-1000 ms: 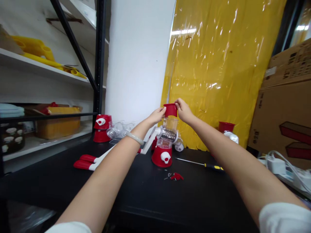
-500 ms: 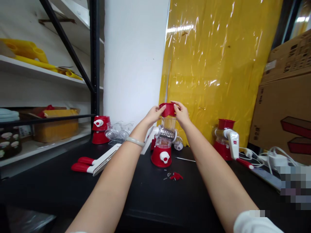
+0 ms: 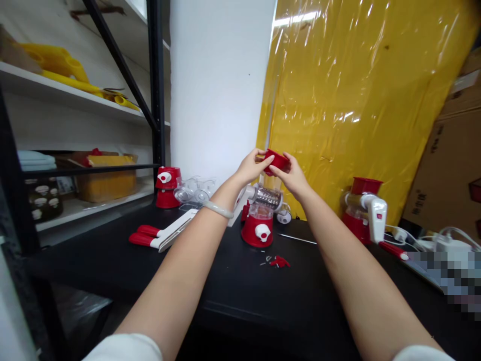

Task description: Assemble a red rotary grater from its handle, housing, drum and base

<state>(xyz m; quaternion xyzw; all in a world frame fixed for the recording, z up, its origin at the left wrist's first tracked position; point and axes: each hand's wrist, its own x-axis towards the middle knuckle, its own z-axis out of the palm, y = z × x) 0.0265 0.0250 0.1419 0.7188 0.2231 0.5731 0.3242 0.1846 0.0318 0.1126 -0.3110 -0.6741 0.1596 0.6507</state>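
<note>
My left hand (image 3: 254,165) and my right hand (image 3: 295,178) both grip a red plastic funnel-like piece (image 3: 277,161), tilted between fingers and thumbs. It is over the clear chute of a rotary drum grater; whether the two touch I cannot tell. Below are the grater's metal drum (image 3: 269,197) and its red base (image 3: 257,231) with a white knob (image 3: 262,232). My left forearm partly hides the white crank arm. In front of the base lie small red pieces (image 3: 280,261) and several tiny metal bits (image 3: 268,258).
White handles with red grips (image 3: 145,236) lie left, near stacked red bases (image 3: 168,188) and clear plastic parts (image 3: 197,189). A thin metal rod (image 3: 296,238) lies right of the grater. Another grater (image 3: 363,210), white cables and a cardboard box (image 3: 439,170) stand farther right.
The red piece has gone from nearly level to tilted, and my fingers have shifted around it. The whole view has swung left, so things appear farther right.
</note>
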